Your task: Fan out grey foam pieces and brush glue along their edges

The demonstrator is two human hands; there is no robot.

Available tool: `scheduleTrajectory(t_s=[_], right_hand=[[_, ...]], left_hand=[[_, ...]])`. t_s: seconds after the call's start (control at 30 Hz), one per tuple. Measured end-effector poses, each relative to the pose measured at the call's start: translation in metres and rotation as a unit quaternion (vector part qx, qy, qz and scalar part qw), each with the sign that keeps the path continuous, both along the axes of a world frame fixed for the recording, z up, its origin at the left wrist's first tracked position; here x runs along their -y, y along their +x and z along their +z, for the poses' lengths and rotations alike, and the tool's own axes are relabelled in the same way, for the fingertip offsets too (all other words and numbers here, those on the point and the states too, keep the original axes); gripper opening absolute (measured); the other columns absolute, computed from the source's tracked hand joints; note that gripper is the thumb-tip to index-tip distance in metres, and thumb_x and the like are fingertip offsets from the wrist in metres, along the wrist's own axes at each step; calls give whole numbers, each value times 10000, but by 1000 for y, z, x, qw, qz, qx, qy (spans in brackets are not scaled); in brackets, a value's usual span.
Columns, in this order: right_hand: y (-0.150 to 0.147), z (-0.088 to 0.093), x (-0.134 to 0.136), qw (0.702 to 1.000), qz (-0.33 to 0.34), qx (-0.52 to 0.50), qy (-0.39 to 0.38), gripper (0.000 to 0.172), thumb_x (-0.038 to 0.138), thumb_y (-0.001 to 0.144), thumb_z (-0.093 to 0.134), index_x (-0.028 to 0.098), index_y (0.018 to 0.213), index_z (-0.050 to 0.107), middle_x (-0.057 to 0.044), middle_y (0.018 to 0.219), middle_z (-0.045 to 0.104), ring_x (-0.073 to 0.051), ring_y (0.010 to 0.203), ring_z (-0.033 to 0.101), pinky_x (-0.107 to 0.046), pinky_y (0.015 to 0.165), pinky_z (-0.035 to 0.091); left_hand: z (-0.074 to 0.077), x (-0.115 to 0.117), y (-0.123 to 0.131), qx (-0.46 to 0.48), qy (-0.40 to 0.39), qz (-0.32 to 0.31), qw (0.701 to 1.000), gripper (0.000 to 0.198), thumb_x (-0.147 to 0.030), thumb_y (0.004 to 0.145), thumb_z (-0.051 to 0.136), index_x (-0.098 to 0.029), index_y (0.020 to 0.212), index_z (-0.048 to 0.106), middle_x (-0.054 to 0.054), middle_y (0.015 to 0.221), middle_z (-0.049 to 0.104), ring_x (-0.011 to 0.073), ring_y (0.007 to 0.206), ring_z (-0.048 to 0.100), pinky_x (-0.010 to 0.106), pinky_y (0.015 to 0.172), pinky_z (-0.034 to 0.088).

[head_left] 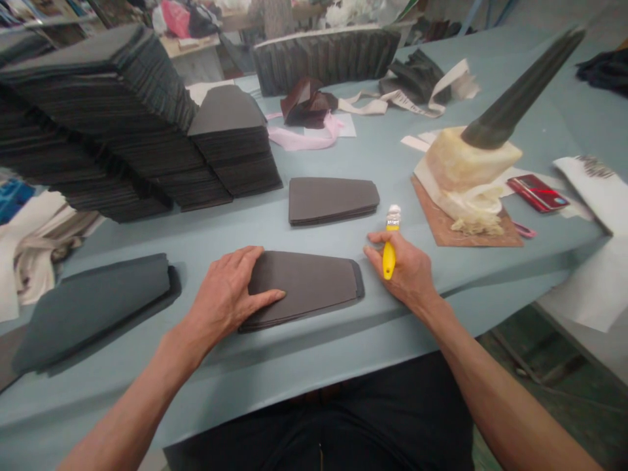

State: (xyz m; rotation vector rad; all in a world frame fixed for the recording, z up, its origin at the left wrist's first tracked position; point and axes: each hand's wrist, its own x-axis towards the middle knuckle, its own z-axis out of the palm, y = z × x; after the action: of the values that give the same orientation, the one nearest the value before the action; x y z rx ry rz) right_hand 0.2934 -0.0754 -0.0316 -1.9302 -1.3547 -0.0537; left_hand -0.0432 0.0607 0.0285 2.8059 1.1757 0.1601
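My left hand lies over the left end of a stack of tapered grey-brown sheets, thumb stretched across the top and fingers at the far edge. A darker strip shows at the stack's narrow right end. Just to the right, above the table, my right hand is closed around a brush with a yellow handle, a metal band and whitish bristles that point away from me. Behind the first stack lies a smaller stack of similar sheets. A dark green-grey stack rests at the left.
Tall piles of dark sheets stand at the back left. At the right, a glue-crusted yellowish block with a black cone sits on a brown board, near a red box-like object. Pink ribbon lies farther back.
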Motion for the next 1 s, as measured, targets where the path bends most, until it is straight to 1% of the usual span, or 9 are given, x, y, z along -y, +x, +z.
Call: scheduleTrajectory(t_s=[0.1,0.3,0.57,0.7,0.8,1.0], right_hand=[[1,-1,0,1000,3,4,1,377,579,997,609,246,1108,745,-59,859,807,-264,755,742,-343,727,479],[1,-1,0,1000,4,14,4,398,597,1001,599,239,1094,747,-53,805,788,-268,740,738,-339,710,463],[0,-3,0,1000,-5,21,4,404,604,998,589,245,1095,746,-61,825,790,-271,752,733,-343,711,466],[1,-3,0,1000,-6,22,-6,409,596,1006,575,240,1123,739,-63,830,787,-268,752,723,-346,719,470],[0,-1,0,1000,-5,21,-5,414,598,1006,566,238,1124,735,-67,847,792,-271,767,728,-350,733,481],[-1,1,1,1000,-4,25,-11,393,579,1000,578,235,1119,727,-77,887,803,-271,764,727,-356,740,488]], left_hand=[[4,2,0,-11,-4,-6,1000,795,-681,935,749,-163,1517,590,209,1571,642,413,1423,638,575,1195,531],[6,3,1,-25,12,-22,999,722,-679,965,724,-182,1482,638,192,1584,639,411,1389,662,570,1157,553],[8,7,4,-45,32,-1,998,698,-703,971,699,-195,1449,675,176,1555,667,414,1351,672,557,1127,549],[7,11,5,-49,29,-2,998,695,-692,994,663,-171,1453,669,194,1557,658,422,1340,669,569,1118,551],[5,17,7,-43,33,-1,999,673,-661,1020,639,-146,1452,670,218,1575,638,429,1353,660,582,1146,543],[0,29,11,-34,44,17,998,671,-618,1047,618,-103,1476,645,247,1583,616,428,1354,651,582,1171,544]])
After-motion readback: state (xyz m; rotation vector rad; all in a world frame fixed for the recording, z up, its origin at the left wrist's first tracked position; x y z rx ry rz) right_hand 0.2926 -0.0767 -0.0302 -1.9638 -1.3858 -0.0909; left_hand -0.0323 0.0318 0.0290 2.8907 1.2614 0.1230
